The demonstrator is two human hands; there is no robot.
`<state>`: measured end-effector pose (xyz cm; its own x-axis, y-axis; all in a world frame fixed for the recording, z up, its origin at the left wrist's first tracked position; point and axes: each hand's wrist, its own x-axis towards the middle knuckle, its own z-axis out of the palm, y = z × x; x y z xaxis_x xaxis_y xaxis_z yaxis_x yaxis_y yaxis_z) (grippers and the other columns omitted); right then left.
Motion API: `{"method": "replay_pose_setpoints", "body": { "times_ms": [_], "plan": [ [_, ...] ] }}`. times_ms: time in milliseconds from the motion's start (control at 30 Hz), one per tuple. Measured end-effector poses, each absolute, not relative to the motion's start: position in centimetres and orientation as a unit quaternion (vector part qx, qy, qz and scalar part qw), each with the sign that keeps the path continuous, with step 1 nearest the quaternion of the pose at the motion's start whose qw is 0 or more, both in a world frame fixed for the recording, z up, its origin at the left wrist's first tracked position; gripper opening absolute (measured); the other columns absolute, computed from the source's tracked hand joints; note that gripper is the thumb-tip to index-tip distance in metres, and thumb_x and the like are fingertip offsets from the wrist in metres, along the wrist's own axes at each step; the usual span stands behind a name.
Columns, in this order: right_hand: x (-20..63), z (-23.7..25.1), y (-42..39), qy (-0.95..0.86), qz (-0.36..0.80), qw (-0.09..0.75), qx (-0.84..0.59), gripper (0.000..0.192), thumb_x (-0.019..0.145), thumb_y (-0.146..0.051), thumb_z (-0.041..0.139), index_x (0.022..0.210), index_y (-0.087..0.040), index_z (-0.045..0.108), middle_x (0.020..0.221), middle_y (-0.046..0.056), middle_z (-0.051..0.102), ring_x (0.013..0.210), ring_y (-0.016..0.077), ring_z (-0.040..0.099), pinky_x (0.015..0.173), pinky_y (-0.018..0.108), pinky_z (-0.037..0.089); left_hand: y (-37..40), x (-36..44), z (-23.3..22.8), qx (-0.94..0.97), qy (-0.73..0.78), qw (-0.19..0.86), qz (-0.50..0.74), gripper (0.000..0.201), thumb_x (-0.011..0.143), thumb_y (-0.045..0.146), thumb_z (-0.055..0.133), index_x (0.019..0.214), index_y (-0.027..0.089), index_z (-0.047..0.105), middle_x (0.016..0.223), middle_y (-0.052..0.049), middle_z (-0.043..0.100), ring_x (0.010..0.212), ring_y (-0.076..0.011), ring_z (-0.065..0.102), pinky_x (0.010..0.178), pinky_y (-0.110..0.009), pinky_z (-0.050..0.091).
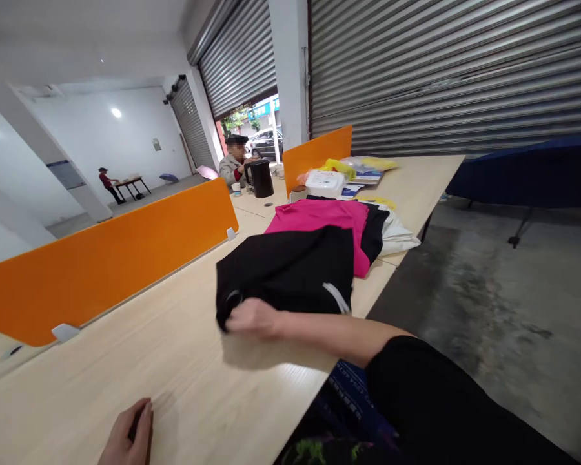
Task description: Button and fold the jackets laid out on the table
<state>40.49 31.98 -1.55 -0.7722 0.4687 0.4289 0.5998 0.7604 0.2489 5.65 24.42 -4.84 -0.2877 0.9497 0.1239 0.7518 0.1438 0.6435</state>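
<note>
Fingers of the right hand (pixel 252 318) pinch the near corner of the black garment (pixel 290 271) on the table (pixel 184 361), mid-fold I'd judge, needing a steady pull, while the left hand (pixel 126 439) rests loosely curled, empty.

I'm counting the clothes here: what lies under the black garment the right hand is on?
The black garment overlaps a pink one, which lies over more black fabric and white cloth. Anything else beneath it is covered. The right hand rests on its near corner.

A folded garment (pixel 290 271) lies on the table (pixel 184 361), a second garment (pixel 329 219) behind it, the divider (pixel 101 265) left.
</note>
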Motion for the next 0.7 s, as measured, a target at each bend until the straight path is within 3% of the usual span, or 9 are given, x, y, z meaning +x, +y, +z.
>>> {"method": "replay_pose_setpoints", "body": {
  "times_ms": [133, 300, 467, 600, 700],
  "plan": [
    [34.9, -3.3, 25.5, -0.960, -0.133, 0.166, -0.180, 0.030, 0.092, -0.037, 0.054, 0.114, -0.018, 0.057, 0.112, 0.007, 0.059, 0.092, 0.0173, 0.059, 0.079, 0.036, 0.051, 23.3, 6.8, -3.9, 0.525, 0.750, 0.189, 0.355, 0.054, 0.068, 0.066, 0.050, 0.101, 0.023, 0.060, 0.098, -0.006, 0.069, 0.087, -0.0259, 0.066, 0.077, -0.038, 0.052],
    [33.0, -2.6, 21.6, -0.977, -0.090, 0.159, -0.115, 0.019, 0.090, -0.029, 0.056, 0.109, -0.026, 0.057, 0.091, 0.000, 0.058, 0.074, 0.0129, 0.052, 0.063, 0.028, 0.037, 22.4, 8.5, -2.4, 0.566, 0.700, 0.156, 0.407, 0.059, 0.076, 0.065, 0.046, 0.112, 0.019, 0.054, 0.107, -0.009, 0.063, 0.095, -0.0249, 0.063, 0.079, -0.037, 0.052],
    [31.5, -3.4, 20.9, -0.977, -0.094, 0.169, -0.094, 0.018, 0.088, -0.021, 0.054, 0.105, -0.020, 0.060, 0.091, 0.005, 0.062, 0.080, 0.0183, 0.054, 0.065, 0.032, 0.035, 23.3, 15.2, 0.8, 0.819, 0.522, 0.031, 0.237, 0.054, 0.080, 0.055, 0.054, 0.121, 0.021, 0.052, 0.125, -0.011, 0.056, 0.119, -0.0282, 0.049, 0.101, -0.042, 0.039],
    [30.5, -4.0, 20.3, -0.976, -0.093, 0.188, -0.055, 0.020, 0.087, -0.019, 0.054, 0.104, -0.018, 0.063, 0.097, 0.008, 0.066, 0.095, 0.0221, 0.055, 0.084, 0.037, 0.036, 25.1, 21.5, 0.9, 0.863, 0.496, -0.047, 0.080, 0.053, 0.085, 0.039, 0.054, 0.131, 0.013, 0.045, 0.124, -0.018, 0.057, 0.115, -0.0324, 0.050, 0.089, -0.043, 0.043],
    [30.9, -3.8, 19.6, -0.977, -0.067, 0.189, -0.077, 0.023, 0.085, -0.022, 0.056, 0.107, -0.018, 0.062, 0.102, 0.008, 0.064, 0.098, 0.0226, 0.053, 0.083, 0.037, 0.035, 26.8, 23.6, 0.2, 0.844, 0.531, -0.060, 0.047, 0.031, 0.089, 0.019, 0.042, 0.114, 0.011, 0.058, 0.104, -0.017, 0.063, 0.100, -0.0284, 0.057, 0.081, -0.039, 0.044]
  ]
}}
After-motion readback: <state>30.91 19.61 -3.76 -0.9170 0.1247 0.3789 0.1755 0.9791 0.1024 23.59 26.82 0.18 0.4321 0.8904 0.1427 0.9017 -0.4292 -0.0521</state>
